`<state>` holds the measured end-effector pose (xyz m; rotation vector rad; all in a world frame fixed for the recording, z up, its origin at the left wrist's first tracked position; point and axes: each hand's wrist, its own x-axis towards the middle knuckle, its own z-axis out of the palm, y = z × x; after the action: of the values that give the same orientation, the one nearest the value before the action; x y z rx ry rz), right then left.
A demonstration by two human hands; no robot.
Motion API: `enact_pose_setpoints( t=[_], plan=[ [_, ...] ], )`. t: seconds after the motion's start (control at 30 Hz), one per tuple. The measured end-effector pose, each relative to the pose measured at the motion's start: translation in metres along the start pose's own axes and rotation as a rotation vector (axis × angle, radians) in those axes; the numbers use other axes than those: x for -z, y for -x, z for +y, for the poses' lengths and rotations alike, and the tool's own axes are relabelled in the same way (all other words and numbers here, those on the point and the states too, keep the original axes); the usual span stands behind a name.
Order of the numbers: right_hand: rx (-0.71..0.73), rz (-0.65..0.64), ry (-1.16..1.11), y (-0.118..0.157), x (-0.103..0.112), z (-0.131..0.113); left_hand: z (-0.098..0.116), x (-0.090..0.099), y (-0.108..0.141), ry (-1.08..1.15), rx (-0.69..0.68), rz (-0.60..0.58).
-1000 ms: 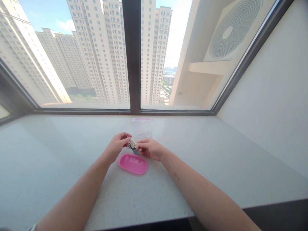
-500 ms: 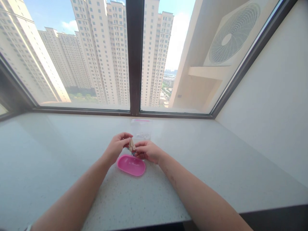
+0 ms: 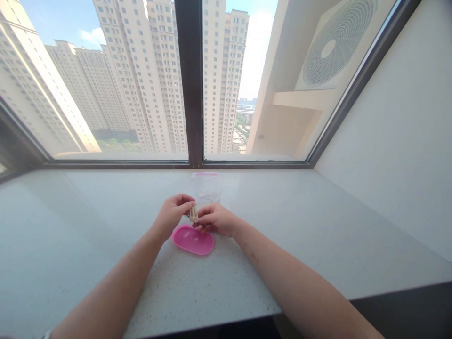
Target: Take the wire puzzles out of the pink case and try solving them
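My left hand (image 3: 177, 209) is closed in a pinch on the upper end of a small, pale wooden clothespin (image 3: 193, 213). The fingertips of my right hand (image 3: 213, 219) press together at the clothespin's lower right side, and its lower fingers are curled. Part of the clothespin is hidden by my fingers, so whether its halves are joined cannot be made out. Just below both hands lies a shallow pink oval dish (image 3: 192, 241) on the pale countertop (image 3: 169, 287).
Behind my hands a clear zip bag (image 3: 206, 183) with a pink seal lies flat, small contents blurred inside. A dark-framed window (image 3: 196, 94) rises at the counter's back, with a white wall (image 3: 395, 141) to the right. The counter's front edge is near my forearms.
The two legs of the clothespin, spread apart at the bottom before, now look closer together. My right fingers have shifted slightly at its lower end. The view has tilted a little.
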<state>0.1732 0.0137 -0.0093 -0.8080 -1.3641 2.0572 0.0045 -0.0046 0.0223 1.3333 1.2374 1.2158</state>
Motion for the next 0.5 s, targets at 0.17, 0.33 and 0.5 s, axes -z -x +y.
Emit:
enact_pose_setpoints(
  t=[0.17,0.33,0.5],
  plan=[
    [0.0,-0.017,-0.016,0.0,0.003,0.0,0.001,-0.001,0.001,0.002,-0.027,0.045],
    [0.037,-0.012,0.039,0.003,-0.001,-0.001,0.005,-0.001,0.002,-0.008,-0.054,0.093],
    [0.144,0.128,0.137,0.003,-0.011,0.001,0.008,-0.002,0.004,-0.043,-0.049,0.12]
  ],
)
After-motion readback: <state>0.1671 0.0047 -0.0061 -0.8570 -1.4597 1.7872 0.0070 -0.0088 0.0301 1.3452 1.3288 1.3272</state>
